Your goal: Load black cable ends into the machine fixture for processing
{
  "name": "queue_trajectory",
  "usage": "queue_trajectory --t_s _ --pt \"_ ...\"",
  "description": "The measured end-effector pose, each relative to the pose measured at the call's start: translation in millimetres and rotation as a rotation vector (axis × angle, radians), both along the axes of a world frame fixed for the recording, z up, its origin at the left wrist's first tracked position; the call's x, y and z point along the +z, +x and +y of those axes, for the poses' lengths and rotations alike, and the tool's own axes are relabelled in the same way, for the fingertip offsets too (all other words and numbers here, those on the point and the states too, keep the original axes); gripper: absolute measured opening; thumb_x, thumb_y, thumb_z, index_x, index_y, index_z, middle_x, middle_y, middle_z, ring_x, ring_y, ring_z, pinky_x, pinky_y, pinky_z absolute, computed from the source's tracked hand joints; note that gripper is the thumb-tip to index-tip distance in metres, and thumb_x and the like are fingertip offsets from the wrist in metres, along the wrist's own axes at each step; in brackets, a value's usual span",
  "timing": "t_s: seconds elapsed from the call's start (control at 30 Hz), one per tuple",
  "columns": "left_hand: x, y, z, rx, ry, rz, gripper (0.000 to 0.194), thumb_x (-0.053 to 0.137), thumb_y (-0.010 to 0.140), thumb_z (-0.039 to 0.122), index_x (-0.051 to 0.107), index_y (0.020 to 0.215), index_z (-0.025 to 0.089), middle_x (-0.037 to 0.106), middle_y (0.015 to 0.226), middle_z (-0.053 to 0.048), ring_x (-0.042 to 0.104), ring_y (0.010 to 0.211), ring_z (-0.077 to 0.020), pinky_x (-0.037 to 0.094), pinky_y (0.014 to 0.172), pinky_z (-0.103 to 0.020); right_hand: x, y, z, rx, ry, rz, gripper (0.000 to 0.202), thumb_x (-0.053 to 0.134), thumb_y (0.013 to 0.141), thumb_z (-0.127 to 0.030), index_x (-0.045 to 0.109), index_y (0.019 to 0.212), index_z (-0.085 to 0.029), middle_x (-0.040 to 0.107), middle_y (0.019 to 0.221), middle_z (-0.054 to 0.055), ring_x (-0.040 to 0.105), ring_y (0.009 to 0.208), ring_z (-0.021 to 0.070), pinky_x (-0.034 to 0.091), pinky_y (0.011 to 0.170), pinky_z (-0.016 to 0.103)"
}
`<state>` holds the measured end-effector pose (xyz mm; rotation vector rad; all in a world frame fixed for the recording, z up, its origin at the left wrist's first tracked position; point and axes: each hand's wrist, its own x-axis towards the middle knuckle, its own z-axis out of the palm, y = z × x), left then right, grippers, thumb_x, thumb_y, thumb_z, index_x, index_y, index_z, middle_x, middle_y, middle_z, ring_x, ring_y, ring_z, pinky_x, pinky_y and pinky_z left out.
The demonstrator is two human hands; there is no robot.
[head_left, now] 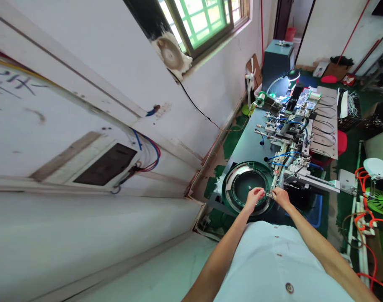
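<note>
A round green vibratory feeder bowl (pixel 231 173) with a silvery inner track sits on the near end of a grey machine table (pixel 256 142). Over the bowl's right inner side is my left hand (pixel 255 197), its fingertips pinched together; what lies between them is too small to make out. My right hand (pixel 280 196) is at the bowl's right rim, fingers closed at a small metal piece (pixel 269 194) by the start of the feed rail (pixel 275 178). Whether it grips that piece I cannot tell. The two hands are a short gap apart.
Beyond the bowl stands an assembly machine (pixel 292 130) with blue air tubes, a wire spool (pixel 261 99) and a lit lamp (pixel 292 75). A blue bin (pixel 319 212) lies low at the right. Orange hoses (pixel 363 201) and a green fan (pixel 381 202) are farther right.
</note>
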<state>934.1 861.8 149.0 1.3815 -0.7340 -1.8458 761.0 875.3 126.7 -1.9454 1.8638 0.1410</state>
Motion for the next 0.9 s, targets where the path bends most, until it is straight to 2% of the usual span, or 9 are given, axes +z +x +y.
queue_trajectory --t_s 0.23,0.47,0.6,0.77,0.9 --pt "0.1 2.4 1.6 0.018 0.023 -0.004 0.028 0.079 0.066 0.033 0.067 0.080 0.012 0.071 0.076 -0.006 0.066 0.068 -0.0133 0.051 0.066 -0.023 -0.6 0.1 -0.9 -0.003 0.020 0.000 0.021 0.054 0.094 -0.032 0.061 0.104 -0.015 0.064 0.103 0.005 0.062 0.089 0.0159 0.053 0.080 0.036" --pt "-0.9 2.4 1.5 0.005 0.015 -0.017 0.022 0.075 0.073 0.027 0.067 0.086 0.011 0.070 0.075 -0.004 0.065 0.068 -0.0124 0.052 0.067 -0.025 -1.9 -0.1 -0.8 -0.021 0.013 -0.018 0.021 0.054 0.094 -0.032 0.062 0.103 -0.015 0.064 0.103 0.005 0.062 0.090 0.0159 0.053 0.080 0.036" --pt "-1.3 2.6 2.1 -0.006 0.002 -0.026 0.024 0.076 0.071 0.028 0.069 0.086 0.011 0.071 0.076 -0.006 0.066 0.069 -0.0130 0.051 0.067 -0.024 -4.6 -1.3 -0.5 -0.039 -0.004 -0.046 0.020 0.054 0.094 -0.032 0.062 0.102 -0.015 0.064 0.102 0.005 0.062 0.088 0.0153 0.053 0.078 0.035" --pt "-1.1 2.1 2.6 -0.017 -0.038 -0.053 0.025 0.077 0.068 0.030 0.069 0.084 0.012 0.072 0.076 -0.007 0.067 0.070 -0.0146 0.051 0.065 -0.024 -7.9 -2.7 0.3 -0.072 -0.065 -0.115 0.019 0.054 0.093 -0.032 0.062 0.099 -0.015 0.064 0.098 0.004 0.062 0.084 0.0144 0.053 0.076 0.034" --pt "-1.2 1.4 2.2 -0.020 -0.095 -0.094 0.023 0.075 0.069 0.030 0.068 0.082 0.013 0.072 0.075 -0.006 0.067 0.070 -0.0157 0.051 0.064 -0.024 -2.4 -3.3 -0.5 -0.104 -0.170 -0.209 0.018 0.055 0.093 -0.030 0.062 0.096 -0.014 0.065 0.096 0.004 0.062 0.085 0.0147 0.052 0.078 0.034"
